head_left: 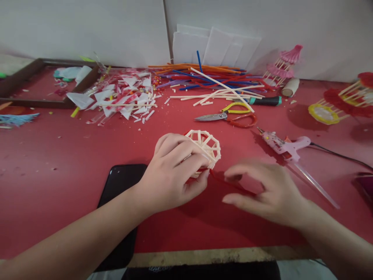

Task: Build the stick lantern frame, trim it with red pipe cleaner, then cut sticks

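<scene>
Left forearm [96, 229] nearest, crossing over a phone [124, 179] and hiding part of it. Left hand [171, 167] closed on a stick wheel [218, 149], which shows past the knuckles; fingers cover its near side. Red strip [216, 177] runs from left thumb toward right hand [271, 190], thumb and forefinger wide apart; cannot tell if it touches the strip. Scissors [223, 115] beyond the wheel; glue gun [290, 149] just beyond right hand.
</scene>
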Tool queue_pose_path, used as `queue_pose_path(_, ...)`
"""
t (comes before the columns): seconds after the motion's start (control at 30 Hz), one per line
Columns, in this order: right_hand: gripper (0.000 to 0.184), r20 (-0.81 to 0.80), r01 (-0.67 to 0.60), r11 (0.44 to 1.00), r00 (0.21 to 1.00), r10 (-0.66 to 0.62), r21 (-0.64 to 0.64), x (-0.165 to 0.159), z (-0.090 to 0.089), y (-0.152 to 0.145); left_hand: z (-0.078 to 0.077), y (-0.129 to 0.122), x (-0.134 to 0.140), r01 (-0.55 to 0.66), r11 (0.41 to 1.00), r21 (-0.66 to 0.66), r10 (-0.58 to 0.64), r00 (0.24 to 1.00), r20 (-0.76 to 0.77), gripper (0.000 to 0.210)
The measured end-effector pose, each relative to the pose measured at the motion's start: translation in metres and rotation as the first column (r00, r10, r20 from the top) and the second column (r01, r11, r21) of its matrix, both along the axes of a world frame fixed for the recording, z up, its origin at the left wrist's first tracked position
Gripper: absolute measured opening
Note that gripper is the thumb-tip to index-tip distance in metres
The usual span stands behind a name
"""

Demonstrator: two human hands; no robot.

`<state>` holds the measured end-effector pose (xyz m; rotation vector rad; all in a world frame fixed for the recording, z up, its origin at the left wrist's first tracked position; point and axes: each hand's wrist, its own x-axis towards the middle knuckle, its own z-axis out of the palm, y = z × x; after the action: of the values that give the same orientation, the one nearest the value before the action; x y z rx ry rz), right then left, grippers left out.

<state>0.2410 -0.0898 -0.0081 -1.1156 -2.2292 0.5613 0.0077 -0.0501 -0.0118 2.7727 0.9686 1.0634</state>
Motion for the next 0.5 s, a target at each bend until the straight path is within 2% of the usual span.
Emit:
queue_pose_path(0.17, 0.005, -0.002, 0.0, 0.995, 1.0, 0.0, 0.1, -0.0106, -0.011, -0.0049, 0.0007, 0.0004, -0.0006, 0.0, 1.0, 0.012, 0.001, 1.0, -0.02, 0.005)
queue_pose_path(0.5, 0.01, 0.007, -0.028, 0.98, 1.0, 0.027, 0.195, -0.0069, -0.0068, -0.0004, -0.0008, 0.001, 0.0009, 0.036, 0.999, -0.022, -0.036, 0.999, 0.001, 0.006)
